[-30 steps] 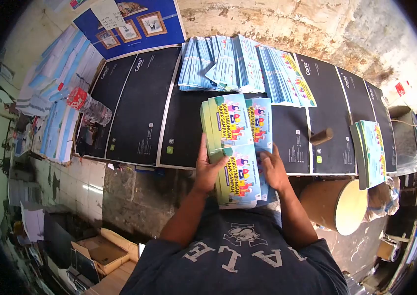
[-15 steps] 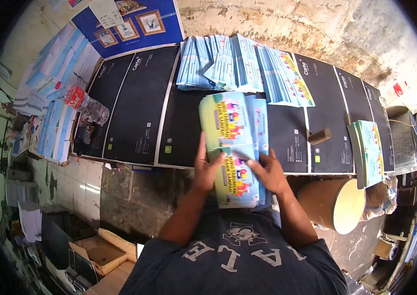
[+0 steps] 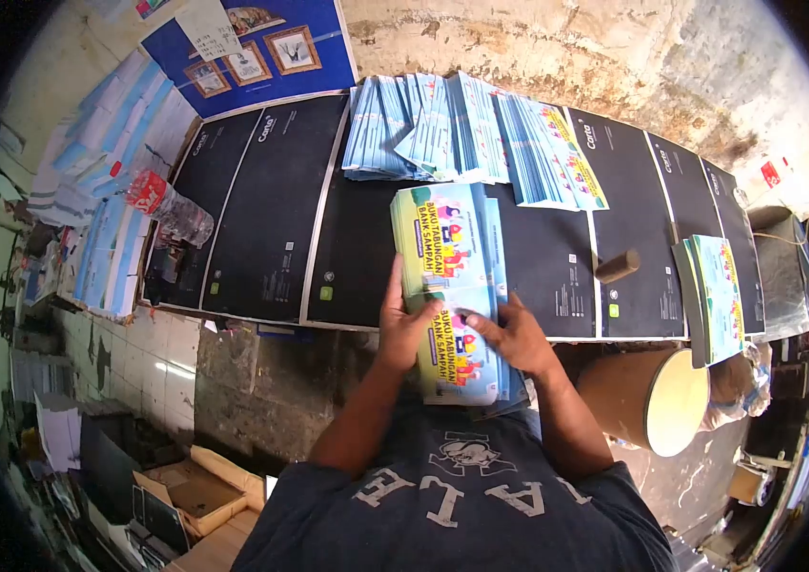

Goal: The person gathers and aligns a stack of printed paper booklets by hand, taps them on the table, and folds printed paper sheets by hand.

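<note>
Between my hands is a stack of printed booklet sheets (image 3: pixel 452 253), yellow and light blue with two matching cover prints one above the other. My left hand (image 3: pixel 406 319) grips the left edge, thumb on top and fingers along the side. On the right edge, my right hand (image 3: pixel 519 336) is closed round the stack with its thumb pressed on the top sheet. Blue-backed sheets stick out a little along the right side. The lower end of the stack reaches over the table's front edge, close to my shirt. Fingers beneath the stack are hidden.
Fanned piles of the same sheets (image 3: pixel 423 129) lie at the table's back. Another small pile (image 3: pixel 719 296) sits at the right edge, near a wooden rod (image 3: pixel 618 266). A plastic bottle (image 3: pixel 171 207) lies at left beside paper stacks (image 3: pixel 104 143). Below stands a drum-like cylinder (image 3: pixel 647 400).
The stack's sheets have drawn closer together, with less of the blue-backed ones showing on the right. My right hand has shifted slightly left and its thumb lies further onto the top sheet.
</note>
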The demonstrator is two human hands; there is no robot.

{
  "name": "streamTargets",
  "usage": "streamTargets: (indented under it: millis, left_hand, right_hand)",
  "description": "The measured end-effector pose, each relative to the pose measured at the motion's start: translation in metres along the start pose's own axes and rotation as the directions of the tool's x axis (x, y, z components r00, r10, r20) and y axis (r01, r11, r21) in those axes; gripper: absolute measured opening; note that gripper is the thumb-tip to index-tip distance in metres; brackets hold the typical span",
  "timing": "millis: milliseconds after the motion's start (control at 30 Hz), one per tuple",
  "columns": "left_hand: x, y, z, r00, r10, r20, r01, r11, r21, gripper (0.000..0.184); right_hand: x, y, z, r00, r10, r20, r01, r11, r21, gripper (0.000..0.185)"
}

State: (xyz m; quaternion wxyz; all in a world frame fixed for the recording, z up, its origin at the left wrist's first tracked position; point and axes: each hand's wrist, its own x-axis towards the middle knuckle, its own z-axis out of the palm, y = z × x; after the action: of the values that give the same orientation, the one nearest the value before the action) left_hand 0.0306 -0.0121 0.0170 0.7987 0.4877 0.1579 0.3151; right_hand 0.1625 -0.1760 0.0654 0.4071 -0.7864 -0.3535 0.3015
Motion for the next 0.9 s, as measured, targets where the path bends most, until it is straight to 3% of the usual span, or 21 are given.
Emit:
streamTargets:
  millis: [67,133,167,200,267,333,367,400,467,533,567,600,667,700,733,767,833,867,900]
  left_hand:
    - [0.000,0.001,-0.001,0.997,0.056,-0.043,-0.054,0.997,0.050,0.079]
    - [0.000,0.016,-0.013,0.996,-0.001,-0.090,-0.013,0.987,-0.159,0.073]
    - [0.001,0.025,-0.019,0.995,0.013,-0.094,-0.023,0.994,-0.110,0.070]
    - [0.004,0.031,-0.024,0.997,0.017,-0.073,-0.027,0.990,-0.139,0.073]
    - [0.003,0.034,-0.017,0.998,-0.014,-0.059,0.006,0.991,-0.131,0.078]
    - [0.005,0.015,-0.004,0.998,0.030,-0.053,-0.032,0.999,-0.031,0.082]
    - [0.005,0.005,-0.001,1.000,0.021,-0.018,-0.022,0.997,-0.070,0.085]
    - [0.003,0.000,0.004,0.999,0.021,-0.035,-0.020,1.000,0.019,0.084]
    - [0.003,-0.003,0.002,0.996,0.062,-0.060,-0.062,0.998,0.013,0.080]
    - [0.010,0.006,-0.009,0.995,0.041,-0.090,-0.048,0.996,-0.080,0.073]
    - [0.007,0.011,-0.014,0.994,0.028,-0.108,-0.046,0.985,-0.166,0.069]
    - [0.006,0.023,-0.022,0.994,0.023,-0.102,-0.036,0.991,-0.132,0.068]
    - [0.008,0.027,-0.031,0.996,0.025,-0.089,-0.041,0.984,-0.173,0.072]
    - [0.005,0.025,-0.028,0.996,0.019,-0.088,-0.034,0.984,-0.173,0.072]
    - [0.004,0.020,-0.019,0.997,0.013,-0.073,-0.022,0.992,-0.127,0.075]
    - [0.003,0.015,-0.009,0.998,0.011,-0.060,-0.016,0.997,-0.081,0.077]
    - [0.003,-0.002,0.001,0.998,0.043,-0.053,-0.043,0.999,-0.001,0.079]
    - [0.002,-0.007,-0.001,0.998,0.024,-0.057,-0.021,0.998,0.055,0.078]
    - [0.005,-0.004,0.001,0.996,0.065,-0.065,-0.065,0.998,0.000,0.075]
  right_hand:
    - [0.002,0.020,-0.001,0.999,0.020,-0.032,-0.012,0.968,0.250,0.048]
    - [-0.006,0.010,-0.023,0.992,0.130,0.002,-0.110,0.833,0.542,0.038]
    - [-0.006,0.025,-0.032,0.998,0.051,-0.035,-0.028,0.883,0.468,0.032]
    - [-0.007,0.029,-0.040,0.995,0.095,-0.010,-0.086,0.939,0.334,0.035]
    - [-0.006,0.033,-0.036,0.992,-0.109,-0.059,0.100,0.986,-0.135,0.042]
    - [-0.001,0.022,-0.011,0.999,0.053,0.005,-0.052,0.970,0.238,0.052]
    - [-0.004,0.016,0.001,1.000,0.027,-0.010,-0.022,0.932,0.362,0.059]
    - [0.001,0.013,0.004,0.998,-0.059,-0.031,0.060,0.998,0.025,0.061]
    - [0.000,0.006,-0.003,0.999,0.031,0.022,-0.035,0.985,0.170,0.054]
    - [-0.003,0.008,-0.017,0.990,0.090,0.107,-0.131,0.861,0.492,0.044]
    - [-0.006,0.011,-0.020,0.987,0.157,0.036,-0.147,0.792,0.592,0.034]
    - [-0.004,0.040,-0.028,0.983,0.179,0.043,-0.175,0.837,0.518,0.032]
    - [-0.007,0.038,-0.039,0.999,0.008,-0.044,0.000,0.981,0.193,0.034]
    - [-0.008,0.032,-0.032,0.986,-0.122,-0.117,0.136,0.983,0.124,0.044]
    - [-0.004,0.035,-0.025,0.991,0.132,-0.031,-0.130,0.989,0.074,0.054]
    - [-0.001,0.041,-0.007,0.997,0.078,-0.017,-0.072,0.969,0.234,0.056]
    - [-0.004,-0.005,-0.003,1.000,0.006,0.022,-0.006,1.000,0.008,0.052]
    - [-0.002,0.000,-0.002,1.000,0.003,0.021,-0.004,1.000,0.008,0.052]
    - [0.000,0.002,-0.002,0.999,0.048,0.024,-0.052,0.963,0.265,0.048]
